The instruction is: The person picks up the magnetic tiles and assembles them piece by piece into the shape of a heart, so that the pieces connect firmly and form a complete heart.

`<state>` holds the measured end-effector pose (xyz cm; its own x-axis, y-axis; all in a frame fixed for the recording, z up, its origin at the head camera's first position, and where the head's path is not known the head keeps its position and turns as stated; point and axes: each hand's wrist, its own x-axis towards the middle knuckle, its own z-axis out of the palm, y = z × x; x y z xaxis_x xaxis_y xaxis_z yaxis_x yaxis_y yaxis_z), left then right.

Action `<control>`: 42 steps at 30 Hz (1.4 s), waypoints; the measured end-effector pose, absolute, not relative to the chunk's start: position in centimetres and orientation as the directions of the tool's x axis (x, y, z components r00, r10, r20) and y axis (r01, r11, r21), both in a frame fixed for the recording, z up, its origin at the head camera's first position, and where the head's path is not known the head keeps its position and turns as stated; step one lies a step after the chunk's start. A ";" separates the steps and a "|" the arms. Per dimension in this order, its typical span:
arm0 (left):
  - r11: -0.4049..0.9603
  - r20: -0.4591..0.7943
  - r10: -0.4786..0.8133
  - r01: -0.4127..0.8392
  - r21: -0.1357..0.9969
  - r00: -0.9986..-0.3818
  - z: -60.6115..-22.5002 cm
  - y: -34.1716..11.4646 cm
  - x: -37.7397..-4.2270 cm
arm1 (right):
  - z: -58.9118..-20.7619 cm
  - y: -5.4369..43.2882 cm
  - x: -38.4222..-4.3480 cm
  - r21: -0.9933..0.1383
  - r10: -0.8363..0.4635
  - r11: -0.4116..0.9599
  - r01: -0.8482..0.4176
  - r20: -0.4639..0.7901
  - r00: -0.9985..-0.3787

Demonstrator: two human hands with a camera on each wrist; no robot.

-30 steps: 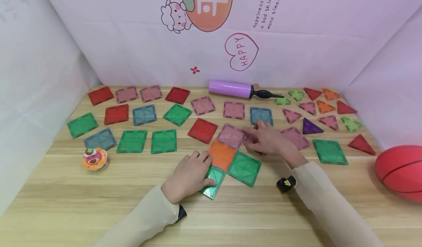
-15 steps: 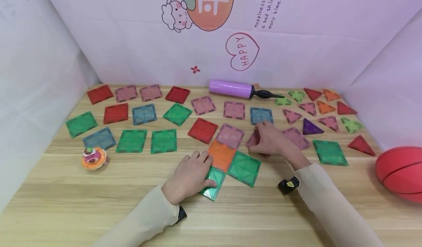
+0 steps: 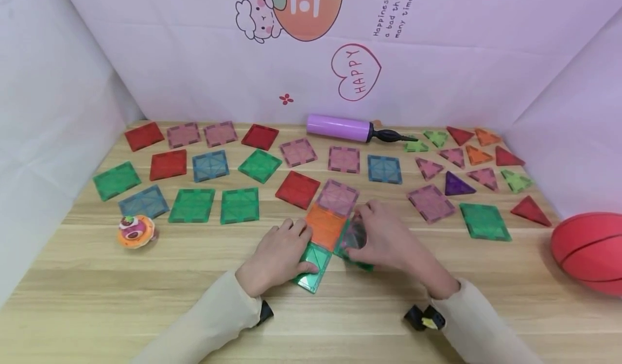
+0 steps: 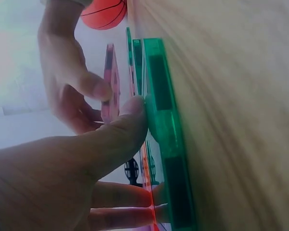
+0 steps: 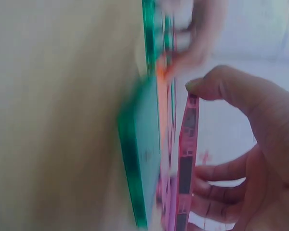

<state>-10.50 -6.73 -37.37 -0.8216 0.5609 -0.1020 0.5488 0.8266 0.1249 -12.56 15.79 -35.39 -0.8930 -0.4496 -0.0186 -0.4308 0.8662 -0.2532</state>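
My right hand (image 3: 386, 240) pinches a pink magnetic tile (image 3: 353, 234) between thumb and fingers, over a green square tile (image 3: 360, 264) that it mostly hides. The right wrist view shows that pink tile (image 5: 186, 163) held apart from the green tile (image 5: 130, 149) beneath. My left hand (image 3: 277, 253) rests on another green tile (image 3: 312, 278), its thumb on top and its fingers reaching to the edge of an orange tile (image 3: 324, 228). A flat pink tile (image 3: 338, 196) adjoins the orange one's far side. The left hand covers part of its green tile.
Several square tiles lie left and behind, including a red tile (image 3: 298, 189). Triangular tiles, one a purple triangle (image 3: 458, 184), lie at the right. A purple pump (image 3: 340, 128) lies along the back, a red basketball (image 3: 588, 253) at right, a small toy (image 3: 136, 231) at left.
The right hand has drawn the pink tile away from the flat pink one, first rightward, then toward me over the right-hand green tile. The left hand has stayed in place.
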 end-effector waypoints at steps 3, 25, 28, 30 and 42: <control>0.829 -0.113 0.558 0.544 0.130 -0.822 -37.3 -6.9 -10.5 | -35.5 13.9 -10.6 -0.252 -0.451 0.866 -0.431 -0.024 -0.892; 0.833 -0.197 0.552 0.528 0.164 -0.810 -36.8 -6.8 -10.6 | -36.2 10.2 -5.1 -0.223 -0.454 0.881 -0.418 -0.146 -0.879; 0.830 -0.205 0.555 0.519 0.205 -0.806 -36.9 -6.9 -10.7 | -36.2 10.2 -5.3 -0.225 -0.449 0.880 -0.417 -0.116 -0.886; 0.826 -0.215 0.557 0.508 0.245 -0.802 -36.9 -7.0 -10.9 | -36.3 10.2 -5.6 -0.223 -0.443 0.882 -0.414 -0.095 -0.892; 0.747 -0.171 0.639 0.551 0.372 -0.750 -37.5 -7.6 -12.2 | -35.7 13.6 -12.6 -0.416 -0.510 0.788 -0.454 -0.027 -0.860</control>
<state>-12.18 -7.56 -37.49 -0.7500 0.6390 -0.1711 0.5512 0.7467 0.3723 -12.57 13.64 -35.72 -0.8600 -0.5096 -0.0272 -0.4539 0.7882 -0.4156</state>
